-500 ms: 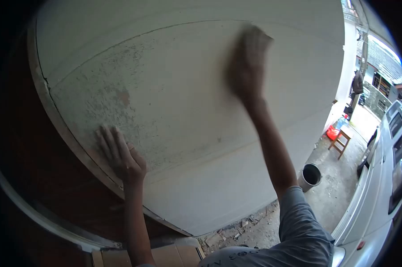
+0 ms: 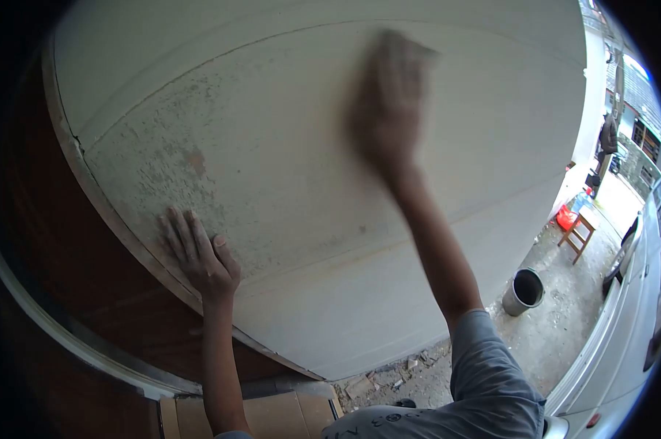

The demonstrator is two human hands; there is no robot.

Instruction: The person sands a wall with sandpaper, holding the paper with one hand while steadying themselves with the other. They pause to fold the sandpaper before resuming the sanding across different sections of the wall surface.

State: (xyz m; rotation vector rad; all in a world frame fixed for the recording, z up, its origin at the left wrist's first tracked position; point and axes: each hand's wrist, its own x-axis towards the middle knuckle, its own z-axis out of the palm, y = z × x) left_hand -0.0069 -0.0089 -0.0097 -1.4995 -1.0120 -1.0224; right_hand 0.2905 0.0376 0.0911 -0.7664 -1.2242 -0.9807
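The left hand [image 2: 198,256] lay flat with its fingers [image 2: 180,234] spread and released against the pale wall [image 2: 286,183], low at the left of the frame, just beside the dark wooden door frame [image 2: 89,278]. The right hand [image 2: 389,102], blurred at upper centre, pressed on the same wall; whether its fingers clenched something I could not tell. Judging by the surface, the patch at upper left remained speckled and flaking, with a reddish spot [image 2: 196,161], while the middle and right looked smoother, so much seemed left. A bucket [image 2: 524,291] stood on the ground at lower right, near a stool [image 2: 579,234]
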